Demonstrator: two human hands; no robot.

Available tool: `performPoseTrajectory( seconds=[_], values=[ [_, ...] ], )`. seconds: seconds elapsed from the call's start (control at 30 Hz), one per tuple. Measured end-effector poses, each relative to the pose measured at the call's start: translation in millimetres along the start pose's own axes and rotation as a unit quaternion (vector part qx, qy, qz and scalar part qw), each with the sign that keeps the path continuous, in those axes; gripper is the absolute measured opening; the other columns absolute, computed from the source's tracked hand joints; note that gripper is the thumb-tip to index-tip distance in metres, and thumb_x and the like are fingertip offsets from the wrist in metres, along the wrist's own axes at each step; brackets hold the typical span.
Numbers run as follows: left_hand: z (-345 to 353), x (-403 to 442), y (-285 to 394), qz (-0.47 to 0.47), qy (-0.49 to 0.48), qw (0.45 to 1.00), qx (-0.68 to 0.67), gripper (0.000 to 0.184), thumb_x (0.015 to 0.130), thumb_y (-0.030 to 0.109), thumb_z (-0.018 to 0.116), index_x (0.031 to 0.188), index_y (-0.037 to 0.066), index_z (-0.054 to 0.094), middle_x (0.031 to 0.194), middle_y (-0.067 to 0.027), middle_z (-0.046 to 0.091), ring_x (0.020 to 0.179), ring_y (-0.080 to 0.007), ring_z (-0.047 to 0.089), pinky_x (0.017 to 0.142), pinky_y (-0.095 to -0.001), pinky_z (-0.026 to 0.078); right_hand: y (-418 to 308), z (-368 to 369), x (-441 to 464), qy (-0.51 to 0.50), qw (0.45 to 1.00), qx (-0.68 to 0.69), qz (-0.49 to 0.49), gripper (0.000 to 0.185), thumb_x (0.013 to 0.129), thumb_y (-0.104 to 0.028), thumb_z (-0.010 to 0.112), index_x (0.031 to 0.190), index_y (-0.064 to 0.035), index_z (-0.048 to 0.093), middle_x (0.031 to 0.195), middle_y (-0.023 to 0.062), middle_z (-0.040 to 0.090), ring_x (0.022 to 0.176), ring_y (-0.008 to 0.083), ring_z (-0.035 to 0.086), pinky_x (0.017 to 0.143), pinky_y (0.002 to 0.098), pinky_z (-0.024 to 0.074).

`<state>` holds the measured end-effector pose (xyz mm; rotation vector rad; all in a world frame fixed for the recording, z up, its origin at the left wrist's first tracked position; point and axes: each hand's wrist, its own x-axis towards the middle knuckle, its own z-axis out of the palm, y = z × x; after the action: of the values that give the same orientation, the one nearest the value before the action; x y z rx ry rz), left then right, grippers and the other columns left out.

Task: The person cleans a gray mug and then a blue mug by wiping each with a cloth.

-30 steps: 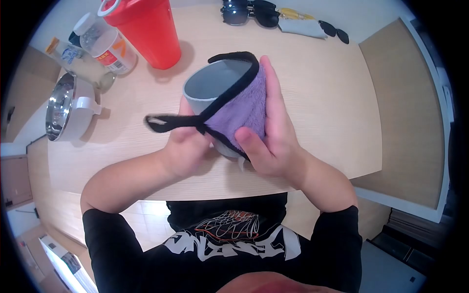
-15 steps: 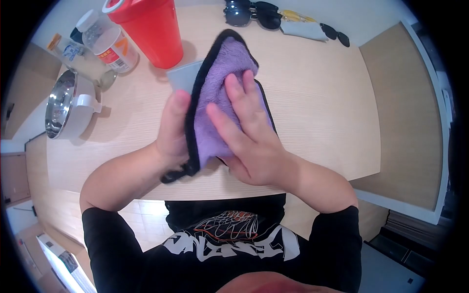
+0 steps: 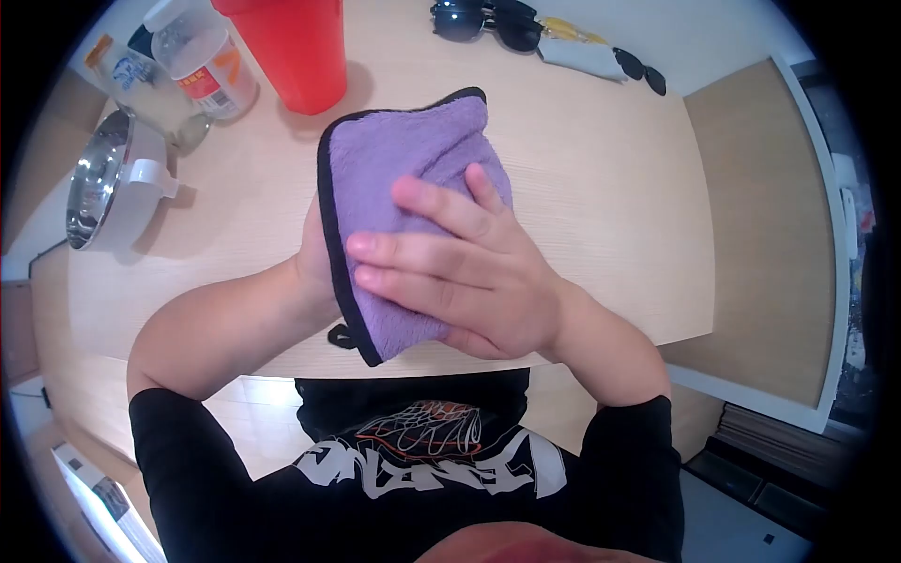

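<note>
A purple cloth (image 3: 394, 159) with a black edge is spread over what lies between my hands, in the middle of the view. The grey cup seen in the earlier frames is hidden behind it. My right hand (image 3: 469, 267) rests flat on the cloth, with its fingers apart and pointing left. Most of my left hand (image 3: 319, 244) is behind the cloth's left edge, and its fingers are out of sight. A small black loop hangs at the cloth's lower left.
At the upper left stand a red cup (image 3: 296, 56), a plastic bottle with a white cap (image 3: 202, 66), a glass bottle (image 3: 145, 89) and a metal-lined bowl (image 3: 131, 188). Sunglasses (image 3: 516, 30) and a smaller dark pair (image 3: 640, 70) lie at the back. A raised panel (image 3: 770, 225) borders the right side.
The cloth has turned and now covers the grey cup, whose open mouth showed a second ago. My right hand has moved left across the cloth. The whole view has shifted slightly.
</note>
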<state>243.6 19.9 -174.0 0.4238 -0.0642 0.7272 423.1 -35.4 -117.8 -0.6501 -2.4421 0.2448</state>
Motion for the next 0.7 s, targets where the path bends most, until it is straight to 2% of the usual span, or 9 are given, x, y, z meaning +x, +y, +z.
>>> performPoseTrajectory(
  seconds=[0.13, 0.23, 0.27, 0.3, 0.37, 0.53, 0.57, 0.63, 0.7],
  values=[
    [-5, -4, -6, -0.029, 0.039, 0.998, 0.029, 0.073, 0.099, 0.054, 0.039, 0.151, 0.004, 0.030, 0.152, -0.0177, 0.039, 0.139, -0.0312, 0.042, 0.116, -0.0459, 0.036, 5, -4, 0, -0.002, 1.000, 0.000, 0.024, 0.057, 0.086, -0.020, 0.060, 0.141, -0.0118, 0.052, 0.153, 0.0085, 0.043, 0.147, 0.0355, 0.028, 0.121, 0.0508, 0.0061],
    [14, 0, -6, -0.008, 0.080, 0.991, 0.104, 0.092, 0.091, 0.071, 0.037, 0.158, 0.012, 0.017, 0.162, -0.0153, 0.023, 0.148, -0.0315, 0.026, 0.121, -0.0470, 0.024, 23, -2, -3, 0.086, 0.988, 0.066, 0.107, 0.071, 0.085, -0.015, 0.062, 0.151, -0.0101, 0.037, 0.159, 0.0134, 0.031, 0.149, 0.0399, 0.022, 0.121, 0.0519, 0.0112],
    [8, 4, -9, 0.009, 0.054, 0.995, 0.078, 0.083, 0.094, 0.060, 0.049, 0.153, 0.006, 0.027, 0.148, -0.0164, 0.044, 0.135, -0.0283, 0.047, 0.112, -0.0451, 0.040, 30, 0, -5, 0.130, 0.978, 0.094, 0.134, 0.073, 0.086, -0.014, 0.061, 0.153, -0.0087, 0.034, 0.160, 0.0158, 0.028, 0.149, 0.0421, 0.020, 0.120, 0.0515, 0.0129],
    [-4, -3, -1, -0.031, 0.004, 0.998, 0.049, 0.081, 0.095, 0.060, 0.049, 0.152, 0.007, 0.029, 0.146, -0.0166, 0.046, 0.132, -0.0284, 0.050, 0.111, -0.0455, 0.042, 34, 1, -7, 0.133, 0.979, 0.066, 0.138, 0.072, 0.086, -0.012, 0.060, 0.153, -0.0075, 0.033, 0.160, 0.0175, 0.027, 0.149, 0.0435, 0.019, 0.120, 0.0517, 0.0140],
    [2, -2, -4, -0.033, 0.056, 0.998, 0.021, 0.080, 0.095, 0.062, 0.046, 0.151, 0.007, 0.033, 0.146, -0.0174, 0.047, 0.131, -0.0290, 0.051, 0.110, -0.0459, 0.043, 38, 2, -10, 0.139, 0.979, 0.008, 0.146, 0.072, 0.087, -0.010, 0.059, 0.153, -0.0052, 0.031, 0.161, 0.0207, 0.025, 0.149, 0.0464, 0.016, 0.120, 0.0521, 0.0162],
    [10, -5, -5, 0.008, 0.072, 0.997, -0.023, 0.080, 0.096, 0.065, 0.035, 0.149, 0.004, 0.036, 0.147, -0.0196, 0.045, 0.133, -0.0330, 0.048, 0.112, -0.0467, 0.040, 15, 1, -2, 0.047, 0.996, 0.033, 0.062, 0.083, 0.077, -0.014, 0.073, 0.151, -0.0095, 0.038, 0.160, 0.0143, 0.031, 0.149, 0.0412, 0.020, 0.119, 0.0524, 0.0204],
    [18, -5, -1, -0.006, 0.114, 0.993, -0.021, 0.081, 0.097, 0.065, 0.033, 0.148, 0.003, 0.036, 0.146, -0.0203, 0.045, 0.133, -0.0338, 0.048, 0.113, -0.0469, 0.039, 6, 4, -2, 0.001, 0.998, 0.032, 0.047, 0.065, 0.080, -0.017, 0.066, 0.142, -0.0038, 0.051, 0.154, 0.0198, 0.039, 0.148, 0.0443, 0.022, 0.120, 0.0532, 0.0167],
    [-2, -6, 6, -0.022, 0.124, 0.992, 0.003, 0.080, 0.096, 0.064, 0.032, 0.146, 0.002, 0.039, 0.144, -0.0212, 0.048, 0.132, -0.0344, 0.049, 0.113, -0.0465, 0.039, 4, 10, -4, -0.014, 0.997, -0.067, -0.043, 0.063, 0.082, -0.022, 0.066, 0.142, -0.0066, 0.051, 0.155, 0.0171, 0.039, 0.148, 0.0411, 0.024, 0.120, 0.0537, 0.0151],
    [-13, -8, 4, -0.031, 0.122, 0.992, -0.033, 0.079, 0.095, 0.063, 0.036, 0.146, 0.003, 0.040, 0.145, -0.0202, 0.047, 0.133, -0.0336, 0.048, 0.114, -0.0465, 0.038, 0, -2, 1, -0.030, 0.999, -0.011, 0.026, 0.070, 0.082, -0.021, 0.068, 0.146, -0.0087, 0.046, 0.156, 0.0137, 0.037, 0.149, 0.0371, 0.025, 0.120, 0.0519, 0.0167]
  ],
)
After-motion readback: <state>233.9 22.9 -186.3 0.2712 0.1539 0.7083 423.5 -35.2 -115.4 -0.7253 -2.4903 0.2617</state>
